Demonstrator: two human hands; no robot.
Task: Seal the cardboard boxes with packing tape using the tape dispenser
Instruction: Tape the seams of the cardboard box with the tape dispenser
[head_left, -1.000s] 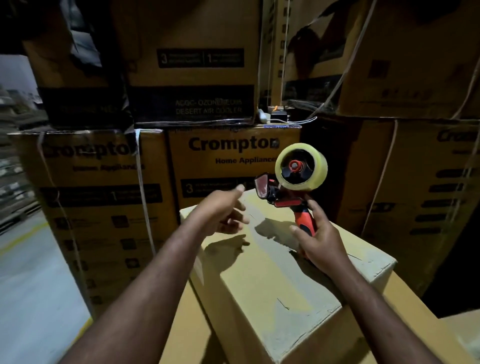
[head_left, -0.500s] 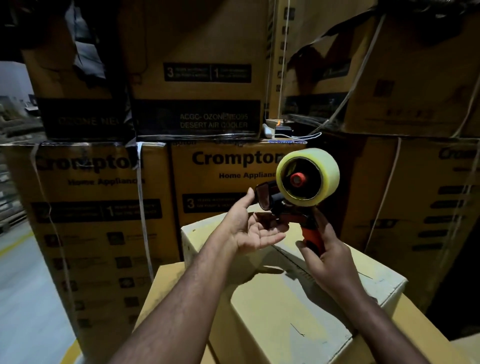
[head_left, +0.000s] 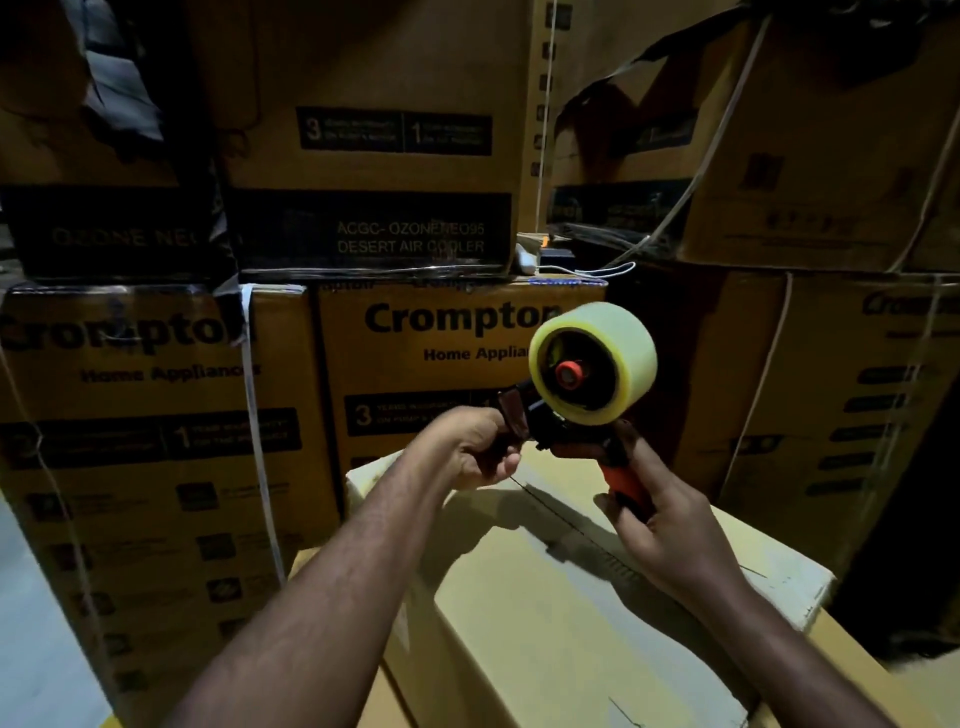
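A tape dispenser (head_left: 569, 415) with an orange handle and a pale yellow tape roll (head_left: 597, 358) is held up above a plain cardboard box (head_left: 545, 613). My right hand (head_left: 660, 525) grips the orange handle from below. My left hand (head_left: 472, 449) has its fingers curled around the front end of the dispenser by the dark blade guard. The box lies tilted, its top seam (head_left: 566, 519) running under the dispenser, and it rests on a larger box (head_left: 852, 670).
Stacked Crompton appliance cartons (head_left: 441, 343) with white straps form a wall right behind the box. More cartons (head_left: 831, 364) stand at the right. A grey floor (head_left: 31, 649) shows at the lower left. A small device with a white cable (head_left: 550, 262) sits on a carton.
My left hand moved from an open palm beside the dispenser to gripping its front end. The dispenser rose a little and the view came closer.
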